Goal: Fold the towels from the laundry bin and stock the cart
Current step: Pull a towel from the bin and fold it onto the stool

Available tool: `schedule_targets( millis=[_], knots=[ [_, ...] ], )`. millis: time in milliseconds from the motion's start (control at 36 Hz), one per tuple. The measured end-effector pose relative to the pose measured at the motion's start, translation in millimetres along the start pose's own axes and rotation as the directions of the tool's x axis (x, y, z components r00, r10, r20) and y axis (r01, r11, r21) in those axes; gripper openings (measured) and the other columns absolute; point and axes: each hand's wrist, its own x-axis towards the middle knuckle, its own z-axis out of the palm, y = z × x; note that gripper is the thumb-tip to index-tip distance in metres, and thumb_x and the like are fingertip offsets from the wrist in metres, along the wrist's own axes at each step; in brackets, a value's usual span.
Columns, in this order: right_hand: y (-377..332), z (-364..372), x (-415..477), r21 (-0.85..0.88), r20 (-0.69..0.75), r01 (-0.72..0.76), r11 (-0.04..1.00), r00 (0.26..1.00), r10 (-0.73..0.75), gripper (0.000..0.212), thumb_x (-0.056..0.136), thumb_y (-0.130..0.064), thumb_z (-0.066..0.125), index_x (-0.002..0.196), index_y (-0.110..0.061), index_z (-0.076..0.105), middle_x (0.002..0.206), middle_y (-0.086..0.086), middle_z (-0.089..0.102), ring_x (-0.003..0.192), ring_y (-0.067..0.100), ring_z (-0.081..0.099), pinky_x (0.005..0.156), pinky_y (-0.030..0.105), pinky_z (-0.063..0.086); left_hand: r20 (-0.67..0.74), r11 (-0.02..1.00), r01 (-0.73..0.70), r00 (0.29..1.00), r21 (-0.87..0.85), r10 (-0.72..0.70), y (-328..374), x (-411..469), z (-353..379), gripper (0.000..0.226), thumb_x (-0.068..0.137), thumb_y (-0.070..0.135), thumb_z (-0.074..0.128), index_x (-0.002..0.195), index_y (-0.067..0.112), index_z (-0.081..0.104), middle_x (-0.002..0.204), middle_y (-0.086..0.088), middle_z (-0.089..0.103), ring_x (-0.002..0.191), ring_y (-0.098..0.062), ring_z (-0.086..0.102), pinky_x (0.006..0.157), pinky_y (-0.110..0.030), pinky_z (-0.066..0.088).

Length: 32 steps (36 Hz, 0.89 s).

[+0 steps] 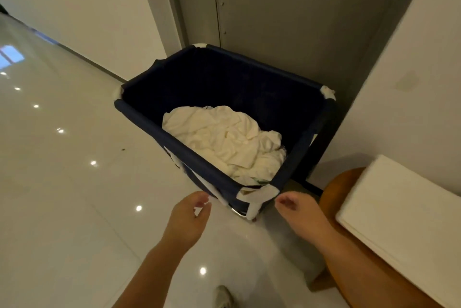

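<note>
A dark blue fabric laundry bin (262, 75) on a white frame stands against a grey door. A crumpled heap of white towels (224, 138) lies at its bottom. My left hand (185, 218) reaches toward the bin's near rim, fingers loosely spread, holding nothing. My right hand (299, 210) hovers just right of the bin's near white corner, fingers relaxed and empty. Neither hand touches the bin or the towels.
A folded white towel stack (404, 210) lies on a round wooden stool or table (331, 193) at the right. Glossy white floor tiles (74, 183) spread to the left. A white wall (424, 83) rises on the right. A shoe (223, 297) shows at the bottom edge.
</note>
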Motion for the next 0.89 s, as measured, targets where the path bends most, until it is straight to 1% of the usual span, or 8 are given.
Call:
schedule_targets(
  millis=[83,278,361,528,667,778,806,889],
  knots=[
    [-30,27,15,0.045,-0.014,0.013,0.999,1.0,-0.012,0.007,0.091,-0.021,0.062,0.092,-0.027,0.066,0.091,-0.012,0.064,0.081,-0.002,0.06,0.062,0.005,0.043,0.006,1.0,-0.009,1.0,0.006,0.009,-18,25,-26,0.021,0.094,0.018,0.059,0.114,0.02,0.064,0.106,0.01,0.064,0.094,-0.002,0.059,0.083,-0.014,0.042],
    [-54,59,43,0.011,-0.009,-0.013,1.0,1.0,0.013,0.007,0.091,-0.02,0.063,0.089,-0.026,0.066,0.085,-0.013,0.064,0.078,-0.001,0.059,0.065,0.005,0.044,0.058,0.999,-0.017,0.998,0.029,0.015,-45,64,-53,0.021,0.096,0.019,0.056,0.115,0.021,0.064,0.106,0.009,0.062,0.095,-0.004,0.058,0.084,-0.017,0.042],
    [-56,62,58,0.038,-0.005,-0.022,0.999,1.0,0.023,0.007,0.091,-0.018,0.063,0.09,-0.024,0.066,0.087,-0.009,0.066,0.082,0.003,0.062,0.067,0.006,0.044,0.066,0.999,-0.032,0.997,0.021,0.03,-49,75,-58,0.019,0.095,0.016,0.058,0.111,0.023,0.064,0.104,0.011,0.062,0.091,-0.001,0.057,0.085,-0.02,0.047],
    [-63,67,103,0.115,-0.027,-0.028,0.993,0.999,0.032,0.008,0.091,-0.012,0.062,0.086,-0.018,0.066,0.081,-0.006,0.067,0.075,0.003,0.061,0.069,0.013,0.047,0.102,0.996,-0.063,0.993,0.058,0.056,-43,112,-64,0.02,0.094,0.016,0.058,0.113,0.022,0.064,0.106,0.012,0.062,0.094,-0.002,0.058,0.076,-0.002,0.037],
    [-60,72,153,0.158,-0.04,-0.053,0.986,0.997,0.06,0.006,0.09,-0.019,0.063,0.086,-0.021,0.067,0.081,-0.006,0.068,0.077,0.006,0.063,0.064,0.009,0.047,0.124,0.989,-0.089,0.989,0.117,0.075,-35,152,-69,0.022,0.093,0.019,0.059,0.115,0.019,0.065,0.107,0.009,0.064,0.095,-0.007,0.059,0.082,-0.014,0.043],
    [-53,68,190,0.141,-0.016,-0.106,0.984,0.994,0.11,0.003,0.089,-0.026,0.064,0.088,-0.029,0.065,0.087,-0.006,0.069,0.079,0.006,0.064,0.061,0.008,0.045,0.143,0.982,-0.105,0.986,0.155,0.082,-27,186,-70,0.019,0.091,0.016,0.063,0.107,0.024,0.067,0.102,0.015,0.064,0.091,-0.002,0.061,0.07,-0.004,0.042],
    [-51,66,200,0.138,-0.017,-0.117,0.984,0.993,0.121,0.003,0.088,-0.027,0.065,0.088,-0.029,0.065,0.086,-0.007,0.069,0.078,0.005,0.063,0.062,0.009,0.045,0.15,0.981,-0.101,0.986,0.166,0.077,-24,195,-69,0.018,0.09,0.016,0.064,0.106,0.024,0.067,0.1,0.016,0.064,0.09,-0.003,0.061,0.068,-0.005,0.042],
    [-46,60,228,0.125,-0.017,-0.137,0.983,0.99,0.14,0.004,0.087,-0.028,0.064,0.084,-0.031,0.066,0.086,-0.007,0.069,0.078,0.007,0.064,0.071,0.024,0.053,0.179,0.973,-0.123,0.98,0.198,0.087,-17,221,-67,0.018,0.089,0.014,0.065,0.105,0.019,0.07,0.095,0.016,0.066,0.085,0.0,0.062,0.064,-0.006,0.045]
  ],
)
